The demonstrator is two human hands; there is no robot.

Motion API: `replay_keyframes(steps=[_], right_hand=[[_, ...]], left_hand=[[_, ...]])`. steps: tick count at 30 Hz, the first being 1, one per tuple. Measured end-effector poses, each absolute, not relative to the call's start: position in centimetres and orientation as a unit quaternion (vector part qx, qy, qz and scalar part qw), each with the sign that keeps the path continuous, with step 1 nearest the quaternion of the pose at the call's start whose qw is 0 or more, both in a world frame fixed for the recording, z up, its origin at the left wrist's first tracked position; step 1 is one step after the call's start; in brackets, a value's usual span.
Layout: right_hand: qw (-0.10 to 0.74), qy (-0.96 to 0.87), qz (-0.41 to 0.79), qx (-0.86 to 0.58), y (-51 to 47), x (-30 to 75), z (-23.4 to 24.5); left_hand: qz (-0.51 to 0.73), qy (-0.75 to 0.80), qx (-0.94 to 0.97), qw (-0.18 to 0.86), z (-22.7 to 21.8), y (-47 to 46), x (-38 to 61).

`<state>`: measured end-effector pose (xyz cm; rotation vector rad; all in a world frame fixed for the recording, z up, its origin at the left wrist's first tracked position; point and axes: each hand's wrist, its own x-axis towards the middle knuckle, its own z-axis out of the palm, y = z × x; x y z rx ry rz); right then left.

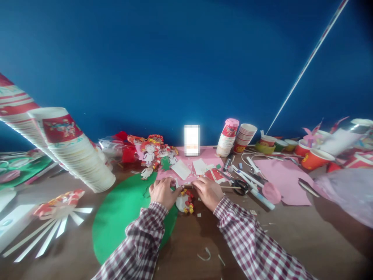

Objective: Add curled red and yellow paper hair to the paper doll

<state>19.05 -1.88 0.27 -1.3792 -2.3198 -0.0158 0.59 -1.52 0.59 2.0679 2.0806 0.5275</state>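
Thin stick (231, 187), pale and straight, sits at the hands on the brown tabletop (247, 241); I read its long axis as running left to right, its visible end jutting past the right hand (208, 191) toward the black scissors (241, 186). From my remote post, I see the right hand's fingers bent, reaching inward, and the left hand (164, 192) curled with thumb and fingers drawn near each other; I cannot tell whether either pinches the stick. Just below, between them, lies a paper cutout (181, 204), its rounded pale face edged in crinkled red and yellow. I make out a smooth, round-edged green sheet (125, 214) under the left forearm and a flat pink sheet (211, 153) beyond, strewn with scraps.
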Motion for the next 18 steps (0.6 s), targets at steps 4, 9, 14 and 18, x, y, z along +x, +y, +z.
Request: replay_keyframes(steps=[4, 9, 14, 18], right_hand=[[0.22, -0.838, -0.011, -0.498, -1.95, 19.01, 0.38], [0.226, -0.837, -0.014, -0.498, -1.97, 18.94, 0.35], [0.229, -0.838, -0.016, -0.495, -1.93, 18.93, 0.31], [0.227, -0.839, -0.015, -0.493, -1.91, 18.96, 0.31]], left_hand=[[0.171, 0.712, 0.678, 0.066, 0.53, -1.48, 0.47], [0.152, 0.716, 0.68, 0.038, 0.63, -1.61, 0.51], [0.143, 0.709, 0.69, 0.041, 0.63, -1.65, 0.5], [0.158, 0.69, 0.706, 0.041, 0.37, -1.59, 0.42]])
